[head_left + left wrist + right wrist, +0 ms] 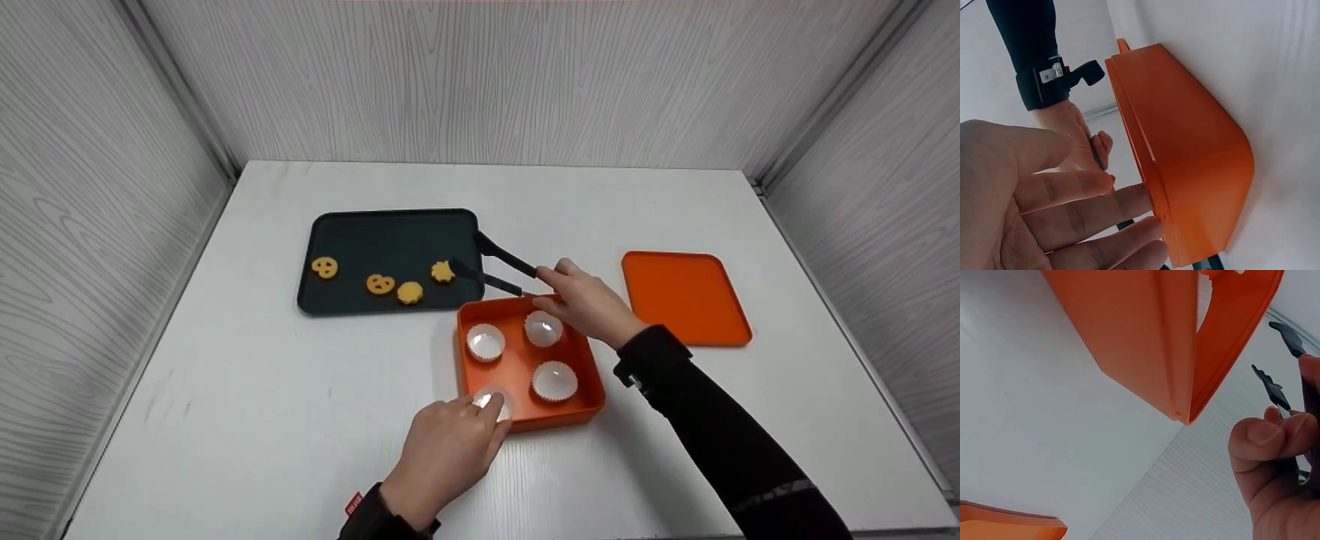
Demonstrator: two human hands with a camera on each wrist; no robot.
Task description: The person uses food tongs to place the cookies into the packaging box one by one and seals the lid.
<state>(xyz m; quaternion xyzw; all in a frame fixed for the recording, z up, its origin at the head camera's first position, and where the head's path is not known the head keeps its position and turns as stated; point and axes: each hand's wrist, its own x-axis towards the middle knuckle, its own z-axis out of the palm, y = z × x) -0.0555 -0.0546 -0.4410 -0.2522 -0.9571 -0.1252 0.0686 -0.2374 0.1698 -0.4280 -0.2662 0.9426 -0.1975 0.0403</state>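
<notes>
My right hand (589,304) grips a pair of black-tipped tongs (499,282), their arms spread apart. One tip lies right at a star-edged cookie (442,271) on the dark green tray (375,236); the other is over the tray's right edge. Under the right hand stands an orange box (519,375) with white paper cups inside, among them a back-left cup (486,343) and a front-right cup (555,381). My left hand (450,442) reaches over the box's front-left rim, fingers extended onto the front-left cup (486,398), partly covering it. The left wrist view shows those fingers nearly straight.
More cookies lie along the tray's near side: a pretzel-shaped one (325,267) at the left, another pretzel-shaped cookie (380,284) and a scalloped round one (410,293). To the right, a shallow orange lid (686,300) lies on the white table (247,420). Grey wood-grain panels enclose three sides.
</notes>
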